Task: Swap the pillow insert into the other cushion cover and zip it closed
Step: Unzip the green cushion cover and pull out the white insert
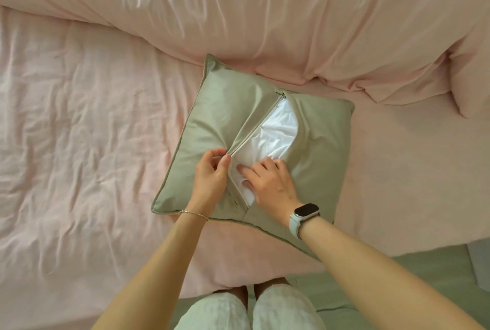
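Lying at frame centre on the pink bed (79, 117): sage green cushion cover (220, 117), zipper opening (254, 133) running diagonally from lower middle up toward upper right, white pillow insert (278, 128) showing through the gap. Left hand (210, 173) at the lower left of the slit, thumb and fingers pinching the zipper edge and holding it up. Right hand (273, 183) just beside it, fingers fairly straight, pressed flat onto the insert inside the opening. Slider (283, 95) apparently at the far upper end, well apart from both hands. Probably an insert about to be pulled out along the slit; right hand nearer it.
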`<state>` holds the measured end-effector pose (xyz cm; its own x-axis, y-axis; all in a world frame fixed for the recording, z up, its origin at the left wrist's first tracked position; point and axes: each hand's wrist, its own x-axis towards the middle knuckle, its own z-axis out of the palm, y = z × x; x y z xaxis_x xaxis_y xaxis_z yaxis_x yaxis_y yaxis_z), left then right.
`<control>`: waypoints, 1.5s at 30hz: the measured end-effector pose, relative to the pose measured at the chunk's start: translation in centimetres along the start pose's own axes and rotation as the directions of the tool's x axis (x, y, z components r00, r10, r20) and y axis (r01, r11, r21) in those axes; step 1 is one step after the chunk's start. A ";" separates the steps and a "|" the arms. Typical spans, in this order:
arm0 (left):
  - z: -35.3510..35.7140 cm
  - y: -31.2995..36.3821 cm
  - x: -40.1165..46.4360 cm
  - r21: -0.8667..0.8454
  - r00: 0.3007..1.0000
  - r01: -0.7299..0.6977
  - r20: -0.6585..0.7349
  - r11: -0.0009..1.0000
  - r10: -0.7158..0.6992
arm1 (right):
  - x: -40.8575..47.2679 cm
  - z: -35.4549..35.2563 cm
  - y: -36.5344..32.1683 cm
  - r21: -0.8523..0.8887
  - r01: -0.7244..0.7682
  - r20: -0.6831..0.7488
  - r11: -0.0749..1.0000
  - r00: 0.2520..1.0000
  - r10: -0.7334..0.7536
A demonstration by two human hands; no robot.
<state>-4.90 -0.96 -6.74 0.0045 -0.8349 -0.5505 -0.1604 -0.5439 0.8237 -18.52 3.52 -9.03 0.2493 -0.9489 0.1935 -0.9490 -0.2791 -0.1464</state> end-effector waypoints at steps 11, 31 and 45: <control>-0.7 1.2 0.4 0.264 0.979 -0.198 0.016 0.944 0.201 | 1.4 -3.8 1.9 0.026 -0.036 -0.054 0.999 0.998 0.037; 0.7 -0.1 -0.7 0.598 0.927 -0.313 0.023 0.738 0.375 | 2.4 -3.4 2.7 0.282 -0.243 -0.062 0.928 0.961 0.270; 4.4 3.1 5.8 0.843 0.791 -0.494 0.335 0.212 0.512 | 5.4 0.3 5.5 0.107 -0.567 0.249 0.817 0.811 0.530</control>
<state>-9.75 -7.09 -7.98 -0.4090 -0.9106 -0.0590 -0.8683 0.3685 0.3321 -22.31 -3.12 -9.09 -0.2526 -0.9539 -0.1623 -0.8959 0.2939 -0.3331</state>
